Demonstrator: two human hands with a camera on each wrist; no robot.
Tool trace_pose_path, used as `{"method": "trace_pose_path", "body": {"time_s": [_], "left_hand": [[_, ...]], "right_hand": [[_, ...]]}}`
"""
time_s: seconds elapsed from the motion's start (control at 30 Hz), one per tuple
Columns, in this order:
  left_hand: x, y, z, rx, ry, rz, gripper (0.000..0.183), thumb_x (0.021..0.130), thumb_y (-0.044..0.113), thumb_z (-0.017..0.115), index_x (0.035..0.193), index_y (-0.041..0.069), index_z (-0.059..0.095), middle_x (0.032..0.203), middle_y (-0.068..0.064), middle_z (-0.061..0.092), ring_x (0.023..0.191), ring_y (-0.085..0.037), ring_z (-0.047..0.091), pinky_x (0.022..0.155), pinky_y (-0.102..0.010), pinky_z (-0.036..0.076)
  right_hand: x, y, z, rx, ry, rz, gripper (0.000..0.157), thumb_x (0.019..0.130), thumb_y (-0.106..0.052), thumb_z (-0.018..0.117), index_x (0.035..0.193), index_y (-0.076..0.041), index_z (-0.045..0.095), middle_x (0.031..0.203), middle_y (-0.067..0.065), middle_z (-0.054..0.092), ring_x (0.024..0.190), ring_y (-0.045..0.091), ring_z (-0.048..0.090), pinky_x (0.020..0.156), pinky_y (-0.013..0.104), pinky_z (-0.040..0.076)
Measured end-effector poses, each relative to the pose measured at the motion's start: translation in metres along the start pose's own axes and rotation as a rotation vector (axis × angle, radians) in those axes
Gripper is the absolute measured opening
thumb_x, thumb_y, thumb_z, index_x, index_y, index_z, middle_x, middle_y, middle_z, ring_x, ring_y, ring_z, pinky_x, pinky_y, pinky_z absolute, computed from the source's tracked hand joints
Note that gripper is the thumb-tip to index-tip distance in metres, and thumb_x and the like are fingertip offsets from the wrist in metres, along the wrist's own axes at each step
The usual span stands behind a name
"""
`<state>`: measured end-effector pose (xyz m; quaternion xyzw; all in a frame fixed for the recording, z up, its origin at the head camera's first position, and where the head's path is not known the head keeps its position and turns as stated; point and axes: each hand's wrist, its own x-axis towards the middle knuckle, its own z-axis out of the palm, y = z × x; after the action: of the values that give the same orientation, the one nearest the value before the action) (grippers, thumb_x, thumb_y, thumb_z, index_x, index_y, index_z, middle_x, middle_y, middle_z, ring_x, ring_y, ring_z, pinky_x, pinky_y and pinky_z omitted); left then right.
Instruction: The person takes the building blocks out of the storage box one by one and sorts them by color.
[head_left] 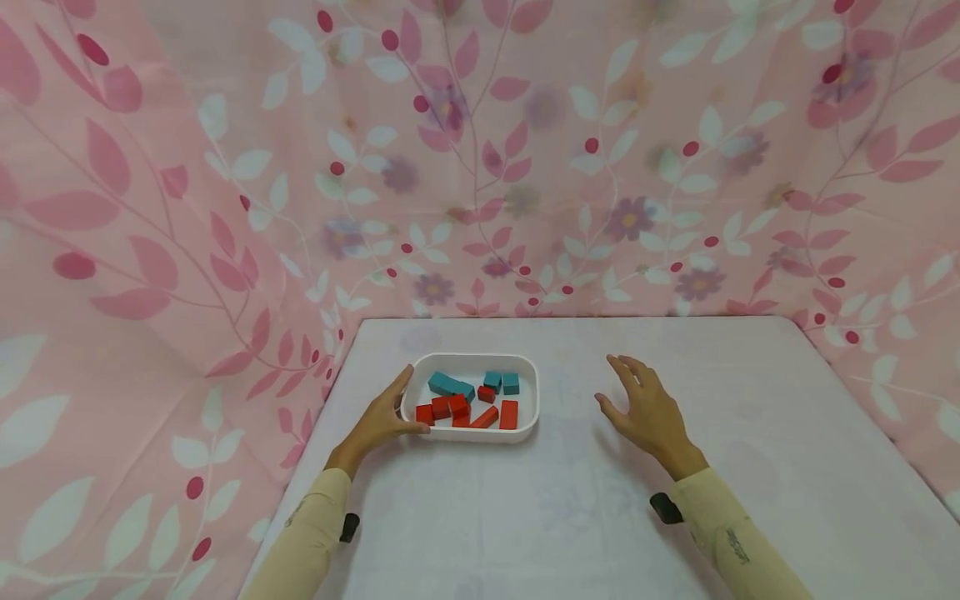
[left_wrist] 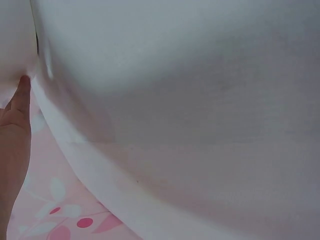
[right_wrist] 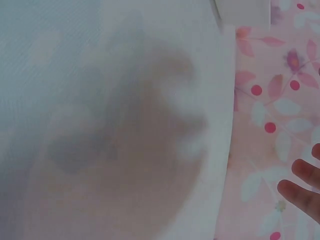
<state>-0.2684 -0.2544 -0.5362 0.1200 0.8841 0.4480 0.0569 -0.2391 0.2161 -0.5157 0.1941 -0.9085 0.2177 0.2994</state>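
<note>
A white rectangular tray (head_left: 471,436) with rounded corners stands left of the table's middle. Several red blocks (head_left: 508,414) lie in its front part, and several teal blocks (head_left: 446,384) toward its back. My left hand (head_left: 384,414) grips the tray's left end, thumb at the front corner and fingers along the far left side. In the left wrist view, part of that hand (left_wrist: 15,135) touches the tray's white wall (left_wrist: 15,40). My right hand (head_left: 647,414) hovers right of the tray with fingers spread, holding nothing; only some fingertips (right_wrist: 300,192) show in the right wrist view.
A white cloth covers the table (head_left: 570,517). Pink floral fabric (head_left: 480,208) hangs behind it and along both sides. Dark wrist-worn devices (head_left: 666,507) sit under both sleeves.
</note>
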Motion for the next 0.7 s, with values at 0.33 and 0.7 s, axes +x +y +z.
{"method": "trace_pose_path", "body": {"time_s": [0.33, 0.7], "left_hand": [[-0.002, -0.003, 0.000, 0.040, 0.013, 0.027, 0.111, 0.071, 0.035, 0.088, 0.157, 0.024, 0.019, 0.161, 0.001, 0.020, 0.141, -0.034, 0.033, 0.102, -0.051, 0.042], [-0.005, -0.004, 0.003, 0.009, -0.006, -0.019, 0.108, 0.072, 0.041, 0.086, 0.157, 0.025, 0.022, 0.156, -0.006, 0.033, 0.131, -0.028, 0.045, 0.106, -0.050, 0.040]], "right_hand": [[0.042, -0.035, 0.023, 0.087, -0.176, -0.044, 0.064, 0.085, -0.033, 0.075, 0.141, -0.011, 0.051, 0.127, 0.012, 0.056, 0.116, 0.030, 0.054, 0.085, 0.050, 0.055], [0.093, -0.086, 0.066, 0.139, -0.466, -0.119, 0.053, 0.086, -0.032, 0.075, 0.131, -0.008, 0.061, 0.118, 0.008, 0.063, 0.107, 0.025, 0.061, 0.093, 0.042, 0.052]]}}
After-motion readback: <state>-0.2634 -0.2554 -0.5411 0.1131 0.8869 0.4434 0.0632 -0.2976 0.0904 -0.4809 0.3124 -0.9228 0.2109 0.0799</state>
